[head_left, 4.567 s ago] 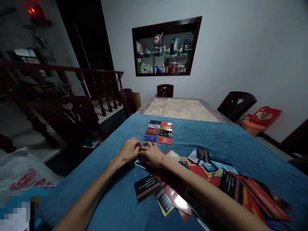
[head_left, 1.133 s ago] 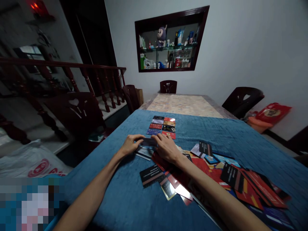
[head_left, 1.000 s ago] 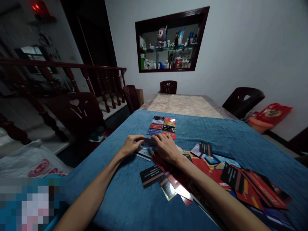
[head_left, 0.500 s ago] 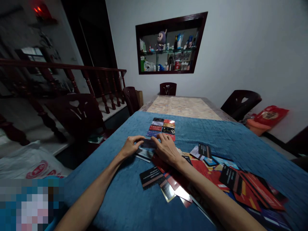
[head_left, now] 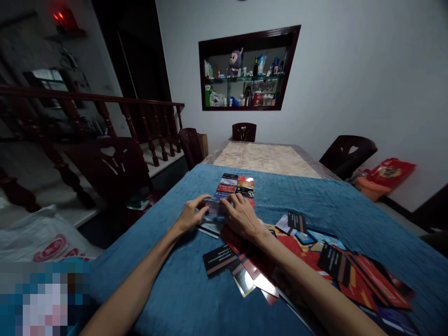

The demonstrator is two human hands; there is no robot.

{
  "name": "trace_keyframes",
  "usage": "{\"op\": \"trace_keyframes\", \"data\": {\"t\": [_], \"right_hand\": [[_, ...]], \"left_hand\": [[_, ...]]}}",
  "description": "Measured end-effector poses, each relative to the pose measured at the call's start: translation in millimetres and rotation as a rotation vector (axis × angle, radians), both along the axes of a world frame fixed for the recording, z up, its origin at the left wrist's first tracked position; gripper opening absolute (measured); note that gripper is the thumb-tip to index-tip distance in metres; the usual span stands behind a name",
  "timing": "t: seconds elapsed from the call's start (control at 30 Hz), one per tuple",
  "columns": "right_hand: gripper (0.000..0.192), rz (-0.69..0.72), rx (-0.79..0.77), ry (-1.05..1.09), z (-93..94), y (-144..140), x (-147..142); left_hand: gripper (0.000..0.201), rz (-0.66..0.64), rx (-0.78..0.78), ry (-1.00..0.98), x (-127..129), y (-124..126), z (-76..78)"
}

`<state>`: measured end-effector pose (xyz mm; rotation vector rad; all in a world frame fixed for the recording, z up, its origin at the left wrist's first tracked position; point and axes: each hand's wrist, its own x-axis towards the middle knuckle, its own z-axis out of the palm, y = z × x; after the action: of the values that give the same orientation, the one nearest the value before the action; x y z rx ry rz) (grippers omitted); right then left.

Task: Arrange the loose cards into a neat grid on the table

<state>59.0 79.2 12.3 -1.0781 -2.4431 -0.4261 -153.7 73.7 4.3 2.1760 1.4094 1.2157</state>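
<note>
Both hands pinch one pale grey plastic card (head_left: 214, 206) by its ends, left hand (head_left: 190, 216) and right hand (head_left: 241, 217), seemingly just above the blue quilted cloth (head_left: 168, 280) covering the desk, beside a neat two-column grid of cards (head_left: 235, 185).

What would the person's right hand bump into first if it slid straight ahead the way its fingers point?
Probably the small grid of red, blue and black cards on the blue quilted tablecloth: the right hand points at it from just short, though depth is unclear.
</note>
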Motion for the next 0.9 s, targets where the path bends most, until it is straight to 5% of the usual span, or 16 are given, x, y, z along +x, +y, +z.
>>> {"op": "trace_keyframes", "data": {"t": [0.63,0.9], "right_hand": [[0.041,-0.019,-0.055,-0.067,9.7,6,21],[0.052,0.061,-0.106,0.016,4.7,28,30]], "left_hand": [[0.059,-0.156,0.222,0.278,-1,0,-7.9],[0.056,-0.198,0.130,0.323,-1,15,11.3]]}}
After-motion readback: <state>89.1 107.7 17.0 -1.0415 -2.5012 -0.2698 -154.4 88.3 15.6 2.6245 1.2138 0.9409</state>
